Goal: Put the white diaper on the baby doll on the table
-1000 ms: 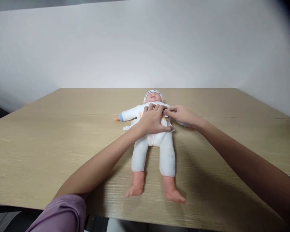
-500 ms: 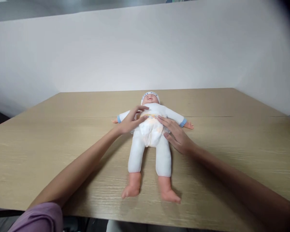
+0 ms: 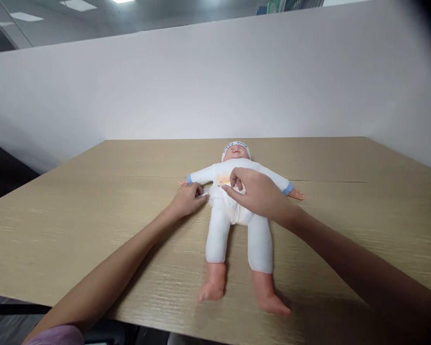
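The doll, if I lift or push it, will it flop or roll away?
The doll probably won't roll: it lies on its back, arms and legs spread on the table. Its white legs look soft, so they may flop. Its smooth feet look firmer and probably won't squash much.

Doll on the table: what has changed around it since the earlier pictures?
The left hand has moved off the diaper front, leftward to its white side tab. The right hand has left the diaper's right side and moved left, now curled over the front; whether either grips is unclear. The doll still lies face-up on the table.
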The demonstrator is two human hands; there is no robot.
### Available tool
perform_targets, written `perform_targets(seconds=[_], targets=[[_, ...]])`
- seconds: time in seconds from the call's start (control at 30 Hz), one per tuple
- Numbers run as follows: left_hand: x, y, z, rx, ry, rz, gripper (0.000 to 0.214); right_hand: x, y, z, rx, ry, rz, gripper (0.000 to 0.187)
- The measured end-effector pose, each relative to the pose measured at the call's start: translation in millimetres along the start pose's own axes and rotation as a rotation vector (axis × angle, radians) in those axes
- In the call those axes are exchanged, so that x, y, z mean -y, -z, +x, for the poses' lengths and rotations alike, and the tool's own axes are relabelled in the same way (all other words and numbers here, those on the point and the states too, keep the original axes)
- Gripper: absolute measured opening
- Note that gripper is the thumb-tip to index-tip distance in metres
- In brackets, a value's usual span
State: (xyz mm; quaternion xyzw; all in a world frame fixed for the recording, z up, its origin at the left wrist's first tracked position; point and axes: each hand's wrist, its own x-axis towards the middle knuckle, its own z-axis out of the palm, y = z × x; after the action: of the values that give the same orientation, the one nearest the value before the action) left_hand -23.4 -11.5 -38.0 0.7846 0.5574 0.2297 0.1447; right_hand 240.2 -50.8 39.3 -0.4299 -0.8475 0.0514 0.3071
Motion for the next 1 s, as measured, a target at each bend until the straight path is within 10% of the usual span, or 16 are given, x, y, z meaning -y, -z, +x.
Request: perform_targets(seconds=[0.3, 0.57, 1.0], targets=[[-19, 28.3, 7, 0.044, 0.138, -0.717, 0.049, 6, -9, 24, 0.214, -0.245, -0.085, 0.036], [-72, 16.2, 36, 0.109, 0.027, -0.725, 0.041, 2, -5, 23, 0.213, -0.208, -0.01, 0.042], [-70, 8.0, 32, 0.088, 0.027, -0.835, 0.052, -2, -11, 22, 0.207, -0.228, -0.004, 0.048]])
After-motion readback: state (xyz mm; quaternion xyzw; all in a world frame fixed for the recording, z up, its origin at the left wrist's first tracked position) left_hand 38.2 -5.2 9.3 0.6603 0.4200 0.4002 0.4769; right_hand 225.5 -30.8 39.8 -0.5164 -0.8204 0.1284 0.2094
